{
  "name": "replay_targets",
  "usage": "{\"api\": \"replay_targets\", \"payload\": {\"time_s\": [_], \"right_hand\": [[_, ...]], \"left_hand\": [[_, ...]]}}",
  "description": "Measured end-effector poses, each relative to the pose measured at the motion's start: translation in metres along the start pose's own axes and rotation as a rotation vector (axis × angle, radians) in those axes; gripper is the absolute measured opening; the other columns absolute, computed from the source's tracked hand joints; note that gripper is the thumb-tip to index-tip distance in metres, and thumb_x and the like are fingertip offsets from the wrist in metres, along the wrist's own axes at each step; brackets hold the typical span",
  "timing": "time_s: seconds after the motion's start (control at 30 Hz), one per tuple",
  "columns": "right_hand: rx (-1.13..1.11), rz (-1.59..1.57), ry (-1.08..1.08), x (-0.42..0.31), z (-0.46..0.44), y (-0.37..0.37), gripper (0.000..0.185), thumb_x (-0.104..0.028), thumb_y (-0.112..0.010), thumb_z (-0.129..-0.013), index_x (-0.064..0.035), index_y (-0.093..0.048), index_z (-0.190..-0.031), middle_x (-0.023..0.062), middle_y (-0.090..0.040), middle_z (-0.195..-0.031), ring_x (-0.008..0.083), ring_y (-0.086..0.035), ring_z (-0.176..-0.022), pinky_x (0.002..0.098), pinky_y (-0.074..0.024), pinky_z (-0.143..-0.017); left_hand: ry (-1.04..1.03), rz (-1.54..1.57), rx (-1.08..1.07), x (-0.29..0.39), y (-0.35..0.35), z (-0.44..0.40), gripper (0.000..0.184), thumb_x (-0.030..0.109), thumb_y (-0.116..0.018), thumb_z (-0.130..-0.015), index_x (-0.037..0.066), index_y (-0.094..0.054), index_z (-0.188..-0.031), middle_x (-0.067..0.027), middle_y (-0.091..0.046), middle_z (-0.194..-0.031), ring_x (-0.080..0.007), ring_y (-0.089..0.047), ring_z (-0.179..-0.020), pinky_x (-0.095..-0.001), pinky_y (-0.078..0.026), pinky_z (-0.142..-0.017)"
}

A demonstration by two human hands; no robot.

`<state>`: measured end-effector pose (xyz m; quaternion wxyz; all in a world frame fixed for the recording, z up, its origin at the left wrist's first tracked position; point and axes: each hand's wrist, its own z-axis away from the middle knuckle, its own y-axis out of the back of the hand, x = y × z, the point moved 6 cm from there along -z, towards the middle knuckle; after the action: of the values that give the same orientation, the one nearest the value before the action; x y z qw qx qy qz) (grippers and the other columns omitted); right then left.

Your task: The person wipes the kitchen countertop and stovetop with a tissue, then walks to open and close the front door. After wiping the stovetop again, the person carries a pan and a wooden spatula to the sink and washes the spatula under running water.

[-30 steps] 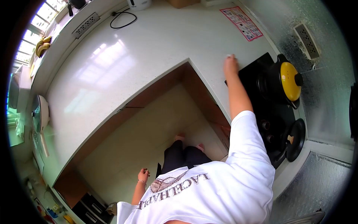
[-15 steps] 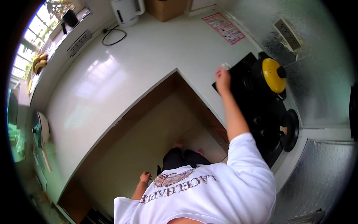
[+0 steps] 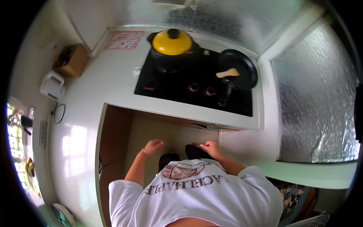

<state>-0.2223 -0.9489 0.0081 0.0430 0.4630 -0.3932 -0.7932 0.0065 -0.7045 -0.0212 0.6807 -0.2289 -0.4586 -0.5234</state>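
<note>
My left hand [image 3: 154, 146], somewhat blurred, hangs in front of my body with its fingers curled in and nothing visible in them. Opposite it, my right hand [image 3: 211, 147] is also loosely closed, with no object showing. Both are below the counter's front edge, apart from the counter and from each other. Beyond them lies the black cooktop [image 3: 170, 86]. A black pot [image 3: 170, 62] with a yellow lid [image 3: 172, 42] stands on its left part. On the right rests a black frying pan [image 3: 245, 70] with a wooden spatula [image 3: 228, 73] across it. A small crumpled clear thing [image 3: 137, 72] lies beside the cooktop's left edge.
A printed red-and-white sheet [image 3: 123, 40] lies on the white counter [image 3: 85, 98]. Farther left are a cardboard box [image 3: 75, 62], a white kettle [image 3: 52, 86] and a black cord [image 3: 59, 113]. A textured glass pane [image 3: 317, 98] stands to the right.
The view has turned right toward the cooktop. My right hand has left the cooktop's left edge, beside the crumpled clear thing, and come down before my body. My left hand has risen forward.
</note>
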Motion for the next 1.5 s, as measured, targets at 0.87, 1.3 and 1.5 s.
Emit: {"api": "replay_targets", "payload": {"time_s": [0.87, 1.3, 1.5], "right_hand": [[0.499, -1.253, -0.419, 0.148, 0.092, 0.165, 0.037, -0.036, -0.046, -0.089, -0.0087, -0.049, -0.064, -0.0023, -0.037, -0.046, 0.0068, -0.034, -0.039, 0.0212, -0.0253, -0.036], [0.231, -0.962, -0.185, 0.09, 0.013, 0.212, 0.027, -0.025, -0.048, -0.088, -0.0071, -0.051, -0.068, -0.0031, -0.041, -0.052, 0.0053, -0.037, -0.045, 0.0202, -0.0284, -0.041], [-0.299, -0.812, -0.08, 0.013, -0.048, 0.148, 0.028, -0.027, -0.048, -0.087, -0.0051, -0.053, -0.07, -0.0022, -0.045, -0.055, 0.0051, -0.039, -0.047, 0.0191, -0.0311, -0.044]], "left_hand": [[0.277, 0.59, -0.45, 0.332, -0.181, -0.234, 0.026, 0.011, -0.055, -0.084, 0.012, -0.037, -0.065, 0.0049, -0.038, -0.052, -0.0029, -0.035, -0.039, -0.0181, -0.031, -0.037], [0.035, 0.568, -0.187, 0.362, -0.141, -0.033, 0.013, 0.014, -0.055, -0.082, 0.008, -0.044, -0.08, 0.0051, -0.033, -0.05, -0.0036, -0.029, -0.035, -0.02, -0.024, -0.033], [-0.009, 0.847, 0.09, 0.322, -0.124, 0.095, 0.012, 0.009, -0.054, -0.082, 0.006, -0.043, -0.077, 0.0039, -0.033, -0.05, -0.0047, -0.03, -0.034, -0.021, -0.026, -0.031]]}}
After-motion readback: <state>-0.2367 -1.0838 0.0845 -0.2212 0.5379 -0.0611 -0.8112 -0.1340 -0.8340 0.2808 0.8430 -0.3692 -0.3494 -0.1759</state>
